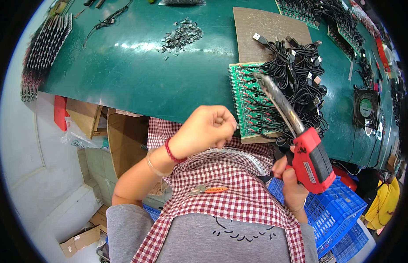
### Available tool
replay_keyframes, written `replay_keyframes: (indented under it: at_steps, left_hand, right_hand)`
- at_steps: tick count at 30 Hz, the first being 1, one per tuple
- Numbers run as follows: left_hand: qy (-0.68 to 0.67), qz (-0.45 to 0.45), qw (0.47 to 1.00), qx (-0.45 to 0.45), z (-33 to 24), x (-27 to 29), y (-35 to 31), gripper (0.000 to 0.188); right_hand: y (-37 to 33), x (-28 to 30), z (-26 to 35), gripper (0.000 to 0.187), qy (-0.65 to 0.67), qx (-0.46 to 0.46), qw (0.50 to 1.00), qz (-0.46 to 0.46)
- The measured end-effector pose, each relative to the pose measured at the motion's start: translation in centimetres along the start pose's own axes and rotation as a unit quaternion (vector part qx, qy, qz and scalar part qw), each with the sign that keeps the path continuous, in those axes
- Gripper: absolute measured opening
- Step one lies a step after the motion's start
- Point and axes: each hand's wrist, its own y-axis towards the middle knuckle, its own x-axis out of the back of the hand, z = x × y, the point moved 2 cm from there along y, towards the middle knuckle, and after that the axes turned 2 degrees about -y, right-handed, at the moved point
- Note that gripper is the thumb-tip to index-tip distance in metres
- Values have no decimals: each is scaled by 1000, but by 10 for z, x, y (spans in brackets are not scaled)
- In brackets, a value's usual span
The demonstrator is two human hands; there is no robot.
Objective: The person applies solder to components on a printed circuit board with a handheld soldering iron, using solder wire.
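The right hand [293,186] is wrapped around the handle of a red-and-black soldering gun [316,164], whose long metal barrel slants up over the circuit boards [244,107]. The left hand [211,127] is beside the boards' pin edge, fingers curled in; I cannot tell whether the tips meet or pinch a small part (they are too small to read). The boards lie as one green panel at the bench's near edge, black cables [296,81] heaped on their right. Farther off, a loose pile of small black parts [183,35] sits on the green bench [125,65].

The step in hand looks like soldering along the pin edge. The next move seems to call for a steady left hand at one spot and the hot tip kept off fingers and cables.
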Motion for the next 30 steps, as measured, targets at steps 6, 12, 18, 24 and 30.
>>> replay_keyframes:
  at_steps: [6, 12, 18, 24, 30]
  left_hand:
    - [23, -7, 999, 25, 0, 5, 14, 13]
    - [17, 3, 1000, 21, -3, 5, 17, 14]
    - [13, 7, 1000, 23, -1, 7, 18, 13]
    - [18, 5, 1000, 23, -3, 6, 18, 11]
    - [19, 1, 999, 31, -3, 6, 18, 10]
  right_hand:
    - [-35, 25, -26, 44, 74, -74, 994, 3]
    - [-56, 35, -46, 29, -27, -106, 994, 19]
    - [-52, 29, -44, 15, -33, -138, 989, -32]
    - [-50, 28, -43, 16, -38, -145, 988, -25]
    - [-53, 32, -48, 17, -81, -115, 990, 8]
